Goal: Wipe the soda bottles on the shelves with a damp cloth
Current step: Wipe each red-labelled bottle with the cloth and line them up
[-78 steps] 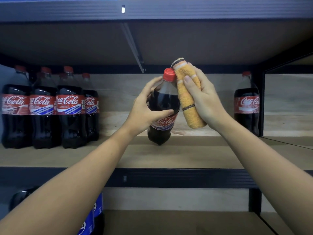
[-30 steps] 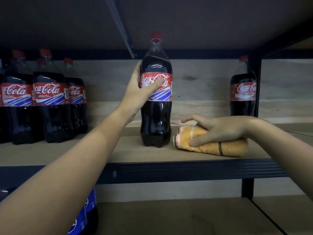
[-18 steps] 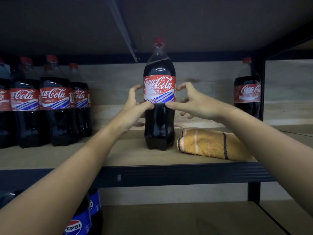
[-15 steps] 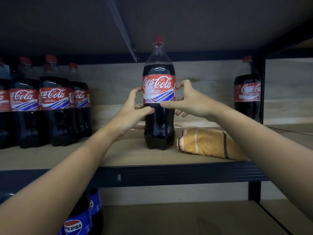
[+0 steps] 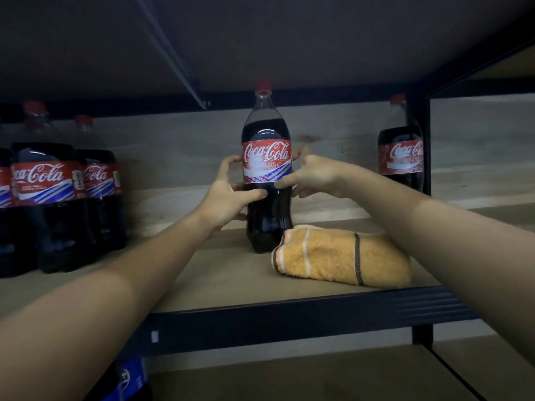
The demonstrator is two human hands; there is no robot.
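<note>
**Both hands now on the upright bottle, cloth left lying beside it**

Since a moment ago the right hand [image 5: 314, 176] has let go of the cloth [image 5: 341, 257] and come up to the bottle [image 5: 267, 180], which has been set down standing on the shelf [image 5: 289, 319]. From where I stand, the left hand [image 5: 228, 196] curls round the bottle's left side just under the label, thumb across the front and fingers reaching behind. The right hand mirrors it on the other side, its thumb touching the lower edge of the label; its other fingers are bent and partly hidden behind the bottle, a little blurred. The rolled orange cloth lies on the shelf board, its striped end touching the bottle's base on the right. More cola bottles [image 5: 55, 204] stand grouped at the far left, one bottle [image 5: 401, 151] stands alone near the right post, and a blue-labelled bottle [image 5: 127, 377] shows on the shelf below.
</note>
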